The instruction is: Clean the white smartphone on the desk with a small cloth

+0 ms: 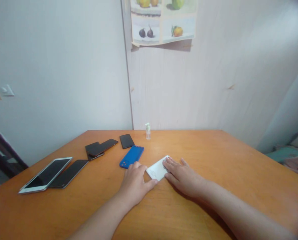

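Observation:
A white smartphone (157, 170) lies on the wooden table in front of me, set at a slant. My left hand (136, 181) grips its left end, the thumb at the near corner and the fingers by the far edge. My right hand (182, 176) rests palm down over the right end, its fingers stretched across the surface and one finger raised apart. A small dark patch shows between those fingers; I cannot make out what it is. Just beyond my left hand lies a blue phone case (132, 156) with camera cutouts at its near end.
To the left lie a white tablet (47, 175), a dark phone (70, 173) beside it, and two overlapping dark phones (105, 147). Another black phone (126, 141) lies behind the blue case. A small clear pump bottle (148, 131) stands near the table's (201, 140) back edge.

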Demonstrator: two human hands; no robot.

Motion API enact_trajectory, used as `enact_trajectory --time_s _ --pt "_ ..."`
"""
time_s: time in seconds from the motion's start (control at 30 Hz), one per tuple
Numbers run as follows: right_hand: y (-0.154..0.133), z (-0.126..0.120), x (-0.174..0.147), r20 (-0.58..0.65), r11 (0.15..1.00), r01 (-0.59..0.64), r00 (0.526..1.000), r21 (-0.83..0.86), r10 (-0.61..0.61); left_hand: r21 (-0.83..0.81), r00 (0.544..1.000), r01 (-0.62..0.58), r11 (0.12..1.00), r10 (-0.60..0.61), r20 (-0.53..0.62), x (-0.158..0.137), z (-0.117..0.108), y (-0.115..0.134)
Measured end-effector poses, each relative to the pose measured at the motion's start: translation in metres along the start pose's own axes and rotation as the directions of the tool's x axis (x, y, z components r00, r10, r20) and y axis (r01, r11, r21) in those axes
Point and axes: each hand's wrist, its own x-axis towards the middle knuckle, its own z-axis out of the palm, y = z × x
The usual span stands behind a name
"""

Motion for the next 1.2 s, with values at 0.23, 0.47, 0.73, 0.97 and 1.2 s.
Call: enact_trajectory --time_s 0.23,0.47,0.73,0.97,1.2 --pt "0.012 -0.003 0.006 -0.063 0.997 -0.059 0.996 0.052 0.062 -0.18 0.998 0.041 0.983 -0.049 -0.038 0.001 0.006 -0.002" --pt "0.012 -0.008 0.006 -0.232 0.995 -0.016 0.972 0.095 0.038 -0.47 0.998 -0.015 0.883 -0.014 -0.058 0.001 0.003 0.009" --pt "0.011 -0.022 0.003 -0.313 0.999 0.005 0.95 0.049 0.011 -0.435 0.989 -0.094 0.896 0.034 -0.143 0.002 0.002 0.006" --pt "-0.021 -0.022 -0.009 -0.272 0.988 0.155 0.952 0.018 -0.144 -0.41 0.989 -0.125 0.904 0.078 -0.129 0.0 -0.002 0.01" --pt "-0.006 -0.028 -0.004 -0.284 0.997 -0.076 0.956 0.004 0.074 -0.413 0.988 -0.113 0.904 0.06 -0.14 0.0 0.0 0.01"
